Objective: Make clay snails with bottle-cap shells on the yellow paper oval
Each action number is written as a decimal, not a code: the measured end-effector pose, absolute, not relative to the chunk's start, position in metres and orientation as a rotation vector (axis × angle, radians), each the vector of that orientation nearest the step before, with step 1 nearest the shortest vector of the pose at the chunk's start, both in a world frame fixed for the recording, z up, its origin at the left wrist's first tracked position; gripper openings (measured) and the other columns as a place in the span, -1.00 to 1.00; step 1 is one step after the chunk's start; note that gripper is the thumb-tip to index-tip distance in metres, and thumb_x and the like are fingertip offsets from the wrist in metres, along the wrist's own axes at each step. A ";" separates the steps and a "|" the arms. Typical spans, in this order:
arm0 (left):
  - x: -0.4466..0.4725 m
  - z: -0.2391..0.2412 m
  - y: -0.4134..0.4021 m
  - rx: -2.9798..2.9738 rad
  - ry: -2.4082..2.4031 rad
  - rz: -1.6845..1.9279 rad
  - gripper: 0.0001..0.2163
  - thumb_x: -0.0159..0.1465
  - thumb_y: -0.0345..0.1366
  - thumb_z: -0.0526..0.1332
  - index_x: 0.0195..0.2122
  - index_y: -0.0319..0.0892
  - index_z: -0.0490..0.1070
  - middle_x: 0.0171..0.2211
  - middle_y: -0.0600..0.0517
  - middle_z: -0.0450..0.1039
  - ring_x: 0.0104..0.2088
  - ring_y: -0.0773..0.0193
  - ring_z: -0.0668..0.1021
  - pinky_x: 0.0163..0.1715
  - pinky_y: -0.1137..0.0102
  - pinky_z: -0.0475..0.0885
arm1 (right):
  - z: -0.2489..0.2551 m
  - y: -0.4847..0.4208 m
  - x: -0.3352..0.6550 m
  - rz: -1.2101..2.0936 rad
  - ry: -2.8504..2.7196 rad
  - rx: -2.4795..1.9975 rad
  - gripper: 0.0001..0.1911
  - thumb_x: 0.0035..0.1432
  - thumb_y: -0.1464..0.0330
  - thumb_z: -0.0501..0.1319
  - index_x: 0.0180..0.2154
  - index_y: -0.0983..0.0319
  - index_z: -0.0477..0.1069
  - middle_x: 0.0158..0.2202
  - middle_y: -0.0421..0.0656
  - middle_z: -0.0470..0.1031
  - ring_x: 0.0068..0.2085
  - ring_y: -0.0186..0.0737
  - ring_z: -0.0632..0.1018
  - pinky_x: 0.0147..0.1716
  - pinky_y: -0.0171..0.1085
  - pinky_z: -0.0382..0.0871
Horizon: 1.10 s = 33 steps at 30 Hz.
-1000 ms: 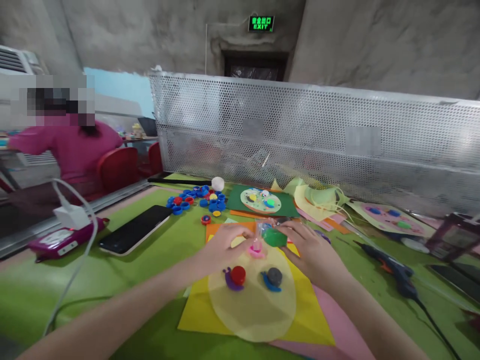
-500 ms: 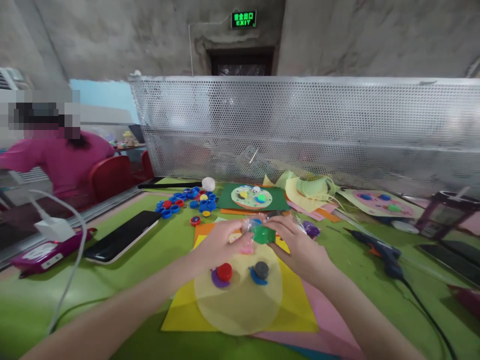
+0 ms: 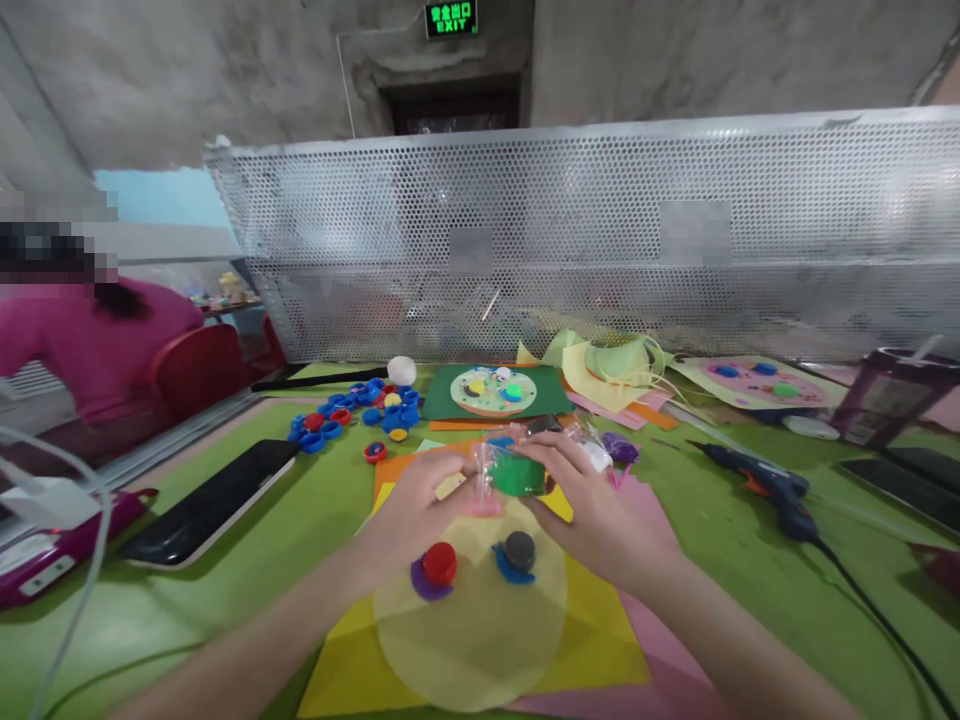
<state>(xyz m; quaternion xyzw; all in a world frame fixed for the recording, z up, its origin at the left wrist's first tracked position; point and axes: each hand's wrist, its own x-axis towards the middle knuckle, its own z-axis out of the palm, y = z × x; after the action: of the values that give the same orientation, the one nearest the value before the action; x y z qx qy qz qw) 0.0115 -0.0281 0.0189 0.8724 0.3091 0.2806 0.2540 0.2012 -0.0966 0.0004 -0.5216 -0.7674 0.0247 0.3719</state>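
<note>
My left hand [image 3: 420,497] and my right hand [image 3: 592,500] meet above a pale yellow paper disc [image 3: 472,625]. Between their fingertips they grip a small clear plastic bag [image 3: 504,462] with a green lump [image 3: 517,475] in it. A small pink piece [image 3: 484,508] sits on the disc just under my left fingers. On the disc a red bottle cap [image 3: 439,563] rests on a purple snail shape, and a grey cap [image 3: 519,549] rests on a blue one. The disc lies on yellow paper [image 3: 352,670] over pink paper [image 3: 652,560].
Several blue and red caps [image 3: 352,405] and a white ball [image 3: 402,370] lie at the back left. A finished disc on green card [image 3: 495,392], paper scraps, a blue glue gun [image 3: 757,485], a black phone [image 3: 206,505] and a perforated metal screen [image 3: 600,240] surround me. Another person in pink [image 3: 82,340] sits left.
My view has swung so everything slid left. Both hands lifted the bag with the green lump a little off the disc and closer together.
</note>
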 end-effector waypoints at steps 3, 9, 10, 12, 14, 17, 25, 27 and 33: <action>0.006 0.018 -0.029 2.412 0.789 0.712 -0.84 0.25 -0.28 0.09 -0.40 -0.16 0.40 -0.35 0.06 0.47 -0.27 0.25 0.46 -0.20 0.34 0.28 | 0.002 -0.101 0.193 0.130 -1.980 -1.399 -0.54 0.04 0.36 0.23 0.01 0.21 0.22 0.02 0.01 0.26 0.03 -0.07 0.38 -0.11 -0.15 0.40; -0.003 0.021 -0.031 2.693 0.692 0.931 -0.78 0.25 -0.32 0.14 -0.56 -0.16 0.29 -0.48 0.14 0.42 -0.28 0.27 0.47 -0.19 0.30 0.16 | 0.007 -0.105 0.190 0.325 -1.965 -1.421 -0.65 0.04 0.41 0.25 -0.10 0.12 0.28 -0.09 -0.18 0.42 -0.07 -0.23 0.45 -0.15 -0.31 0.37; -0.004 0.021 -0.032 2.727 0.689 1.040 -0.79 0.23 -0.31 0.16 -0.56 -0.16 0.27 -0.50 0.14 0.40 -0.28 0.26 0.47 -0.19 0.29 0.15 | 0.006 -0.106 0.190 0.354 -1.941 -1.426 -0.67 0.06 0.39 0.24 -0.10 0.11 0.28 -0.09 -0.19 0.43 -0.09 -0.24 0.46 -0.16 -0.32 0.36; -0.005 0.018 -0.034 2.707 0.710 1.254 -0.80 0.17 -0.30 0.23 -0.52 -0.15 0.22 -0.51 0.15 0.37 -0.30 0.25 0.46 -0.20 0.28 0.16 | 0.004 -0.107 0.190 0.403 -1.897 -1.465 -0.70 0.08 0.32 0.22 -0.11 0.10 0.27 -0.13 -0.21 0.44 -0.14 -0.25 0.47 -0.20 -0.33 0.37; -0.006 0.016 -0.036 2.615 0.732 1.358 -0.80 0.13 -0.28 0.28 -0.43 -0.12 0.21 -0.49 0.14 0.39 -0.32 0.24 0.47 -0.21 0.27 0.19 | 0.002 -0.109 0.188 0.442 -1.886 -1.498 -0.70 0.10 0.25 0.20 -0.10 0.10 0.27 -0.14 -0.21 0.45 -0.16 -0.25 0.48 -0.20 -0.31 0.36; -0.005 0.014 -0.040 2.557 0.740 1.244 -0.64 0.14 -0.29 0.27 -0.07 -0.06 0.17 -0.43 0.14 0.49 -0.26 0.20 0.49 -0.15 0.23 0.18 | 0.002 -0.112 0.186 0.494 -1.887 -1.483 -0.69 0.12 0.26 0.17 -0.07 0.11 0.25 -0.09 -0.18 0.43 -0.10 -0.22 0.45 -0.16 -0.29 0.34; -0.004 0.010 -0.042 2.443 0.660 1.106 -0.13 0.22 -0.27 0.20 0.24 -0.01 -0.60 -0.30 0.08 0.57 -0.09 0.09 0.45 -0.01 0.01 0.08 | 0.017 -0.118 0.185 0.647 -1.939 -1.337 -0.79 0.25 0.32 -0.04 -0.09 0.17 0.23 -0.17 -0.15 0.39 -0.19 -0.30 0.42 -0.20 -0.33 0.32; -0.004 0.009 -0.042 2.418 0.650 1.051 -0.12 0.21 -0.27 0.20 0.23 0.00 -0.62 -0.30 0.06 0.56 -0.08 0.07 0.45 -0.01 -0.02 0.10 | 0.018 -0.117 0.184 0.716 -1.910 -1.367 -0.83 0.25 0.33 -0.03 -0.15 0.20 0.24 -0.24 -0.16 0.38 -0.26 -0.32 0.41 -0.25 -0.34 0.31; -0.002 0.004 -0.044 2.288 0.694 1.032 -0.04 0.15 -0.22 0.26 0.24 -0.06 -0.60 -0.32 0.02 0.54 -0.09 0.04 0.44 -0.04 0.01 0.26 | 0.014 -0.113 0.179 0.824 -1.753 -1.425 -0.87 0.17 0.30 0.04 -0.31 0.24 0.24 -0.42 -0.21 0.30 -0.40 -0.34 0.33 -0.43 -0.35 0.25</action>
<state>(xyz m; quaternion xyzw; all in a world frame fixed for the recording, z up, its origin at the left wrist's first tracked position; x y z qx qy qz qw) -0.0020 -0.0439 0.0044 0.8471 0.2569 0.3822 0.2653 0.1789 -0.1126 0.0143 -0.5527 -0.6800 0.3195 0.3604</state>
